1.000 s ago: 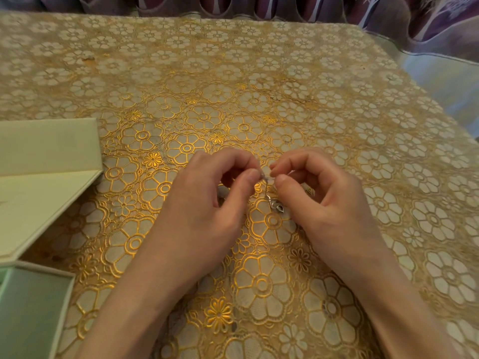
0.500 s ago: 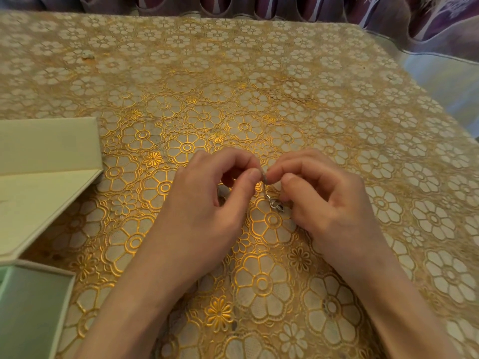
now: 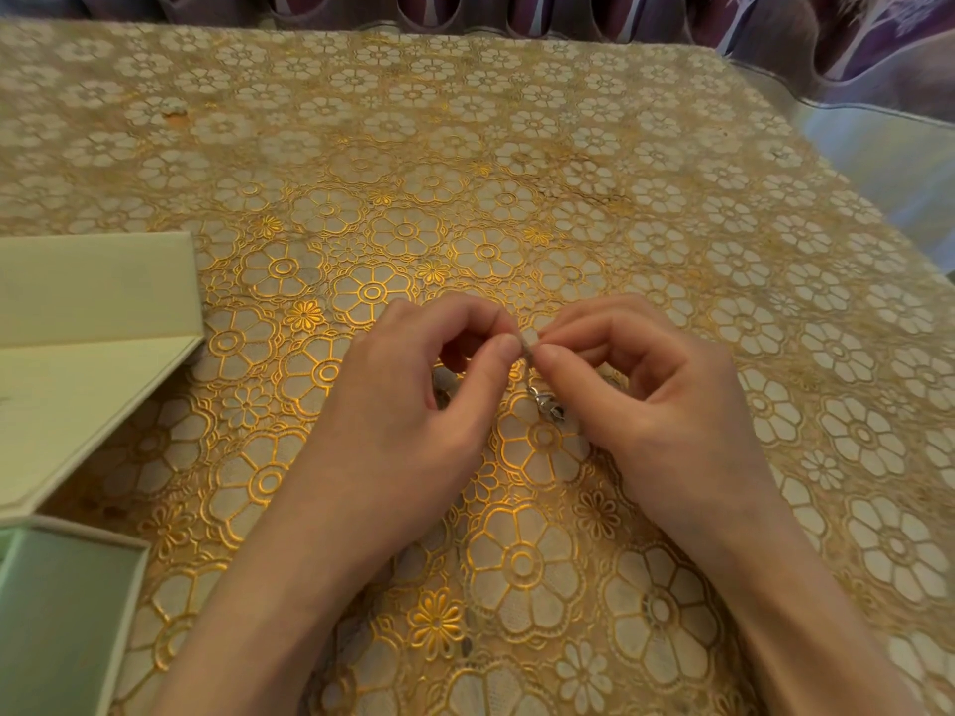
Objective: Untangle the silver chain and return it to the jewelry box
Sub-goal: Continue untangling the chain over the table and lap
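Pale green card sits nearest you at the lower left: the jewelry box (image 3: 57, 612), and just beyond it its cream lid (image 3: 77, 364) lying open on the gold floral tablecloth (image 3: 517, 147). Your two forearms come in from the bottom edge and meet over the middle of the cloth. Your left hand (image 3: 413, 405) has thumb and forefinger curled together in a pinch, the other fingers tucked loosely beneath. Your right hand (image 3: 666, 405) mirrors it, thumb and forefinger pressed tip to tip, close against the left hand's pinch. Between those two pinches you hold the silver chain (image 3: 545, 400); a short stretch hangs down from your fingertips, ending in a small bright clasp-like cluster just above the cloth, beside your right thumb. A little more metal shows under your left palm, though how it connects is hidden. The chain is well apart from the box. Farther off the tablecloth runs to the table's back edge, where purple patterned fabric (image 3: 878, 38) hangs.
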A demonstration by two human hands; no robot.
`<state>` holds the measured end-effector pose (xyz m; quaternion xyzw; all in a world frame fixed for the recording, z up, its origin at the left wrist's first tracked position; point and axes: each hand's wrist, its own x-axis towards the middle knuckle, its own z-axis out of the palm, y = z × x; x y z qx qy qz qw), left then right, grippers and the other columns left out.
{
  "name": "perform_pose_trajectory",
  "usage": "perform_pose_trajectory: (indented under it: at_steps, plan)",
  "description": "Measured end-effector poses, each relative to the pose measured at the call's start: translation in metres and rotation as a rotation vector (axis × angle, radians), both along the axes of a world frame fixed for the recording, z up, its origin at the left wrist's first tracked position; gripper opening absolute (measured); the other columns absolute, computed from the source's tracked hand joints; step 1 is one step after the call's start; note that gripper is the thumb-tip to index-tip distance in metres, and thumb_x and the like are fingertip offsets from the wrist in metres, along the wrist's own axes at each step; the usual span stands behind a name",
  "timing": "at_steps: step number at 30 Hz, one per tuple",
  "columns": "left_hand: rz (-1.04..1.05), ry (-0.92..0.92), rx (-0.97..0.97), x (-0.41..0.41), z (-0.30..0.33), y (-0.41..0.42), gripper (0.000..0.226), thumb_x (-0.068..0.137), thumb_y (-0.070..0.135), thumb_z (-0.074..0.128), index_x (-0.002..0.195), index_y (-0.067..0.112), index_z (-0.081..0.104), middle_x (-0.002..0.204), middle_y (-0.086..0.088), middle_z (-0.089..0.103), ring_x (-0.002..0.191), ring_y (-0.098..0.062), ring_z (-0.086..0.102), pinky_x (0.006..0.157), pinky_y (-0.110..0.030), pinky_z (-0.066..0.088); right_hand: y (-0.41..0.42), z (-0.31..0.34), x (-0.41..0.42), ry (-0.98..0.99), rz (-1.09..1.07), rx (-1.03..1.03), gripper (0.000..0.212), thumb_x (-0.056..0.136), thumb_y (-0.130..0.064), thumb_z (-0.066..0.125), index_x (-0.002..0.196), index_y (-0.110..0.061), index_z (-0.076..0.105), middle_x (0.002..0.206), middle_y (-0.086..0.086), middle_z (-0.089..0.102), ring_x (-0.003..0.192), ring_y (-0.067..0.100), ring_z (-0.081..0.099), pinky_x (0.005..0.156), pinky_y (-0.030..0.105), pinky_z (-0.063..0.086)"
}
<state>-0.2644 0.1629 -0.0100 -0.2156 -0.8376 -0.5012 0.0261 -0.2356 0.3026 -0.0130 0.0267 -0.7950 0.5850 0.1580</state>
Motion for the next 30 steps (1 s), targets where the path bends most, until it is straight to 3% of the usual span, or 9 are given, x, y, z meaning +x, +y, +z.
perform_pose_trajectory:
  at_steps: [3, 9, 14, 20, 25, 30]
  plan:
    - [0.005, -0.014, 0.010, 0.0002, -0.0003, -0.0004, 0.008, 0.081, 0.035, 0.051, 0.075, 0.036, 0.056, 0.069, 0.015, 0.052, 0.050, 0.013, 0.042, 0.048, -0.004, 0.030, 0.0009, -0.0008, -0.0007, -0.012, -0.022, -0.020, 0.010, 0.073, -0.019, 0.064, 0.065, -0.026, 0.063, 0.082, -0.006, 0.062, 0.067, 0.012, 0.058, 0.064, 0.017, 0.043]
    - [0.019, -0.021, 0.009, 0.0004, 0.0002, 0.0011, 0.009, 0.080, 0.034, 0.051, 0.074, 0.032, 0.056, 0.065, 0.015, 0.053, 0.049, 0.010, 0.042, 0.049, -0.004, 0.030, 0.0018, -0.0004, -0.0002, -0.072, -0.014, -0.155, 0.006, 0.076, -0.024, 0.058, 0.071, -0.021, 0.059, 0.064, -0.014, 0.052, 0.046, 0.001, 0.049, 0.045, 0.008, 0.033]
    - [0.011, -0.018, 0.021, 0.0019, 0.0021, 0.0030, 0.008, 0.079, 0.027, 0.053, 0.072, 0.026, 0.056, 0.060, 0.017, 0.053, 0.048, 0.010, 0.045, 0.049, -0.002, 0.030, 0.0009, 0.0009, 0.0010, -0.049, 0.031, -0.157, 0.009, 0.074, -0.033, 0.058, 0.072, -0.025, 0.058, 0.084, -0.009, 0.060, 0.054, 0.000, 0.049, 0.049, 0.009, 0.035]
    - [0.015, -0.090, 0.100, 0.0021, 0.0030, 0.0028, 0.009, 0.077, 0.027, 0.053, 0.069, 0.024, 0.057, 0.067, 0.004, 0.062, 0.044, 0.002, 0.043, 0.044, -0.004, 0.029, 0.0019, 0.0019, 0.0002, -0.066, -0.012, -0.218, 0.006, 0.077, -0.020, 0.054, 0.073, -0.020, 0.058, 0.067, -0.012, 0.053, 0.044, 0.002, 0.046, 0.047, 0.008, 0.033]
    - [-0.022, -0.092, 0.089, 0.0025, 0.0033, 0.0038, 0.008, 0.078, 0.026, 0.053, 0.071, 0.022, 0.056, 0.058, 0.003, 0.063, 0.039, 0.000, 0.041, 0.042, -0.005, 0.026, -0.0001, 0.0045, 0.0028, -0.078, 0.104, -0.232, 0.006, 0.076, -0.024, 0.059, 0.072, -0.021, 0.057, 0.063, -0.013, 0.052, 0.048, -0.002, 0.041, 0.046, 0.007, 0.031]
    - [-0.019, -0.110, 0.108, 0.0022, 0.0013, 0.0036, 0.008, 0.078, 0.029, 0.053, 0.071, 0.025, 0.055, 0.053, 0.003, 0.059, 0.041, -0.002, 0.041, 0.043, -0.010, 0.029, 0.0025, 0.0078, 0.0043, -0.041, 0.208, -0.221, 0.009, 0.075, -0.030, 0.054, 0.072, -0.024, 0.059, 0.063, -0.013, 0.047, 0.052, -0.004, 0.039, 0.052, 0.006, 0.032]
